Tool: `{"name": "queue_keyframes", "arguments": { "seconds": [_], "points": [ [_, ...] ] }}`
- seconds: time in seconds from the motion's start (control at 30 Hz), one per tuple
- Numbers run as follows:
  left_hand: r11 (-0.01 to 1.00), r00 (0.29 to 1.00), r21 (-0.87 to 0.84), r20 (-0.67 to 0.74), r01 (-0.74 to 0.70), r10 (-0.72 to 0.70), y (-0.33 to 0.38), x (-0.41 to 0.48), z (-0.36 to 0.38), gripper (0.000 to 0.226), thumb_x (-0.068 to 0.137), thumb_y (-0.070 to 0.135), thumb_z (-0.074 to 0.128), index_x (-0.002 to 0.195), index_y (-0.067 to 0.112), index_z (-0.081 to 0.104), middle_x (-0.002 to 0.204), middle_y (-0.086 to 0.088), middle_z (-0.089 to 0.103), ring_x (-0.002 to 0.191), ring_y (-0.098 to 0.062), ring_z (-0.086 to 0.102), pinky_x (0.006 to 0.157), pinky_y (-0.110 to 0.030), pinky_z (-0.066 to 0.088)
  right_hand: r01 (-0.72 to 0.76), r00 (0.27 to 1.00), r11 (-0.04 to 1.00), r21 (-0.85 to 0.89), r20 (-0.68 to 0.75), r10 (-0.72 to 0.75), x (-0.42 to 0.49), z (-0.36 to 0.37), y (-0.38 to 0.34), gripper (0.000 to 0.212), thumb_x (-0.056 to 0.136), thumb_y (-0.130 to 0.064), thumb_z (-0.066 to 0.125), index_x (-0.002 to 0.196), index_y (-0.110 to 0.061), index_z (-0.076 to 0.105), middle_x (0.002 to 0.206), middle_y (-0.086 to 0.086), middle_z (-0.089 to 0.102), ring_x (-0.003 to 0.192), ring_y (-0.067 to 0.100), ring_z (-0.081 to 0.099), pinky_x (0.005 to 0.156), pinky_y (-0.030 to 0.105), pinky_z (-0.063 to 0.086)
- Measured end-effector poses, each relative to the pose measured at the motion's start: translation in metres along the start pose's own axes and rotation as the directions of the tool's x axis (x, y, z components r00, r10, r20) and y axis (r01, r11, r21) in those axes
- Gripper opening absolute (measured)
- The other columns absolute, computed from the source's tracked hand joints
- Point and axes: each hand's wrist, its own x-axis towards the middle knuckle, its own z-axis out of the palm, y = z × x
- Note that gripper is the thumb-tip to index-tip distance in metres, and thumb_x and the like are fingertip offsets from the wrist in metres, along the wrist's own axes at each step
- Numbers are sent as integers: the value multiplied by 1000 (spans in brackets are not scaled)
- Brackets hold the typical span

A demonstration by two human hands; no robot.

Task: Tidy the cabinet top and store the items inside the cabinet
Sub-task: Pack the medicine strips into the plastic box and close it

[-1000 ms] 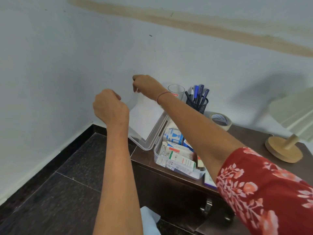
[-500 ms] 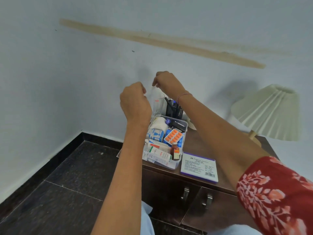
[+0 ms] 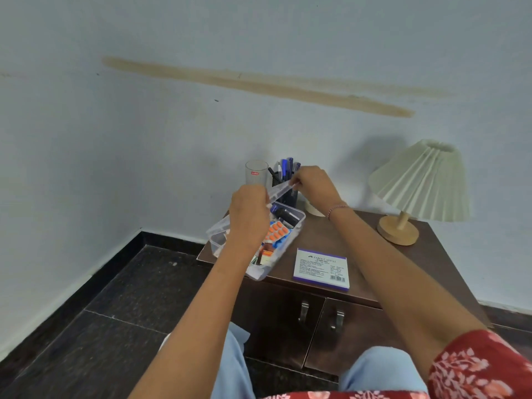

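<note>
Lowered over one box (image 3: 219,235), one lid (image 3: 280,191) hangs in left hand (image 3: 250,213), right hand (image 3: 315,184).

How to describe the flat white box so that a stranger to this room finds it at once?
Find the dark brown cabinet with a pleated lamp at its right end. On its top, near the front edge, a flat box lies right of the clear medicine container. Only it is white with a purple rim and a barcode.
</note>
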Motion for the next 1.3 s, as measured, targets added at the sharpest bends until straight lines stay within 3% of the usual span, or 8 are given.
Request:
{"name": "queue_keyframes", "arguments": {
  "seconds": [0.23, 0.57, 0.73, 0.83, 0.93, 1.0, 1.1, 1.3],
  "points": [
    [984, 994, 175, 108, -38, 19, -32, -21, 13, 15, 86, 7, 59, 97, 9, 69, 101, -11, 68, 94, -25, 62, 84, -34, 51, -57, 997, 998, -1, 58, 57, -53, 24, -2, 20, 91, -17, 58, 105, -13, 71, 112, 7, 67, 106, 25, 62, 88, 32, 47],
    [968, 962, 246, 273, -41, -28, -55, -29, 22, 29, 92, 12, 53, 119, 2, 60, 121, -17, 61, 108, -27, 60, 94, -31, 46, -35, 994, 999, -15, 107, 36, -87, 59, -14, 20, 88, -19, 62, 105, -13, 71, 108, 9, 65, 98, 25, 63, 82, 31, 49],
    [967, 962, 240, 274, -83, 15, -65, -28, 28, 25, 91, 15, 54, 114, 4, 61, 120, -17, 61, 108, -29, 59, 91, -33, 47, -33, 993, 998, -44, 116, 38, -86, 64, -15, 24, 90, -22, 60, 111, -12, 68, 112, 9, 64, 100, 24, 63, 85, 32, 50],
    [976, 968, 191, 243, -103, 55, -72, -23, 30, 19, 87, 24, 63, 100, 11, 64, 110, -10, 66, 100, -24, 61, 84, -31, 49, -32, 994, 998, -55, 101, 37, -82, 57, -9, 34, 93, -33, 55, 114, -9, 66, 114, 9, 59, 106, 22, 56, 84, 31, 48],
    [984, 987, 142, 138, -106, 87, -81, -15, 32, 28, 83, 27, 68, 107, 13, 66, 112, -8, 64, 101, -23, 60, 84, -32, 49, -31, 999, 999, -15, 26, 31, -73, 44, -3, 37, 95, -29, 52, 125, -9, 61, 127, 9, 56, 118, 22, 50, 97, 31, 43],
    [976, 978, 195, 200, -94, 55, -87, -12, 37, 38, 84, 27, 69, 118, 12, 63, 118, -10, 63, 105, -25, 60, 87, -33, 48, 29, 984, 999, -40, 175, -22, -64, 40, -7, 40, 96, -25, 51, 132, -7, 54, 138, 9, 52, 125, 24, 49, 105, 32, 39],
    [963, 948, 263, 315, -49, -38, -90, -10, 42, 36, 87, 25, 65, 119, 9, 62, 114, -14, 65, 102, -28, 62, 86, -33, 48, 59, 921, 993, -103, 389, -15, -61, 47, -15, 39, 94, -22, 53, 131, -8, 54, 133, 13, 56, 120, 28, 53, 101, 35, 44],
    [972, 939, 227, 343, -53, -29, -89, -7, 37, 38, 84, 18, 67, 121, 11, 61, 113, -13, 64, 98, -26, 64, 83, -30, 49, 17, 920, 993, -117, 390, 30, -58, 59, -16, 40, 93, -17, 54, 132, -8, 52, 130, 15, 58, 117, 29, 56, 99, 34, 44]
  ]
}}
